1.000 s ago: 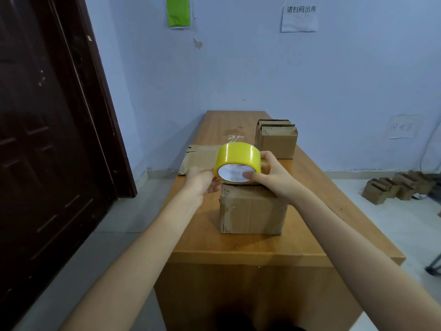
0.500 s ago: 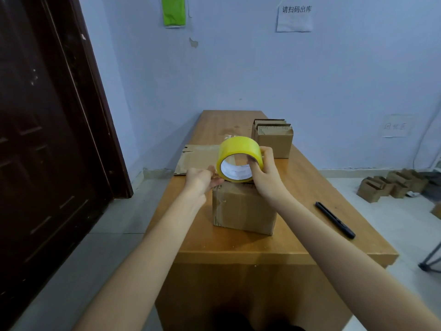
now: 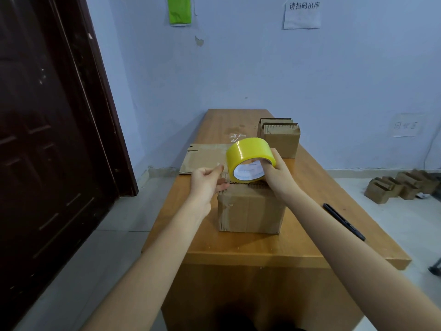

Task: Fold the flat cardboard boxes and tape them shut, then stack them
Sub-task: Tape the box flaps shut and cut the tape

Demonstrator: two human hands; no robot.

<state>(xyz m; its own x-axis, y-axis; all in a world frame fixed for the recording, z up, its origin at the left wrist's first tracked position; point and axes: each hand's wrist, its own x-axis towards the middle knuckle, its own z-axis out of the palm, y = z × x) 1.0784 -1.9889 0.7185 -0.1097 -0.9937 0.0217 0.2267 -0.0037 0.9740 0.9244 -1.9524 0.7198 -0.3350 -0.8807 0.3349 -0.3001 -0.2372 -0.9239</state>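
Taping is starting: the right hand [image 3: 276,174] is gripping the yellow tape roll [image 3: 248,161] just above the folded box [image 3: 250,211], while the left hand [image 3: 206,181] is pinching what seems its free end. Next, I judge, comes pressing tape onto the box's top seam.

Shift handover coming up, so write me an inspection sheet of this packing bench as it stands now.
Surface: wooden table, some clear tape scraps stuck near its far end.
Job's things: folded box at the front; yellow tape roll held over its top; flat cardboard behind it; two folded boxes at the far right.
Clutter: black pen at the right edge.
Grippers: right hand grips the roll; left hand pinches at the tape's end.
Cables: white cable down the right wall.
Surroundings: dark door, wall notices, small boxes on the floor.
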